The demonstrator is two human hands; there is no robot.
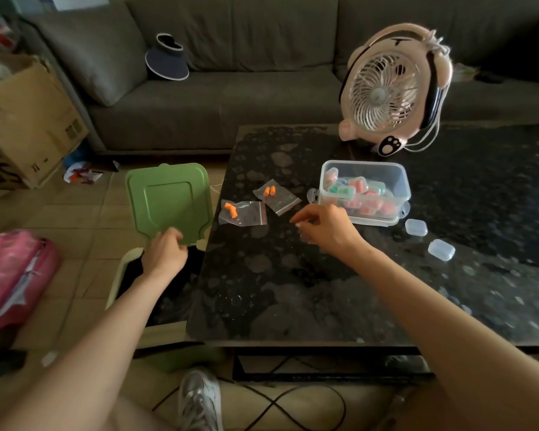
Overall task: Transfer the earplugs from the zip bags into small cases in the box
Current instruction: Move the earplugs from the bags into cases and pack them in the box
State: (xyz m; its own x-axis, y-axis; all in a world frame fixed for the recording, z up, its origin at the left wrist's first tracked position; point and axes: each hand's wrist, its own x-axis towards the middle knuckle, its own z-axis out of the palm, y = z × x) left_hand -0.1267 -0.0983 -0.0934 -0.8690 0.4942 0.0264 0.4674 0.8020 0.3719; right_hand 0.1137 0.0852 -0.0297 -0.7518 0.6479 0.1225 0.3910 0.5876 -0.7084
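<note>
Your left hand (165,250) grips the lower edge of the raised green plastic bin lid (168,200). Your right hand (324,227) hovers over the dark speckled stone table (293,290), fingers loosely bent and apparently empty. Just beyond its fingertips lie two clear zip bags (243,213) holding orange foam earplugs (231,209). Beside it, the clear plastic box (364,169) holds small cases of coloured earplugs.

Orange earplugs (269,191) show through clear zip bags (281,203); the surface (277,290) is black, mottled grey. The bin lid (168,197) is green, the fan (383,94) pale pink and white, the sofa (231,101) grey.
</note>
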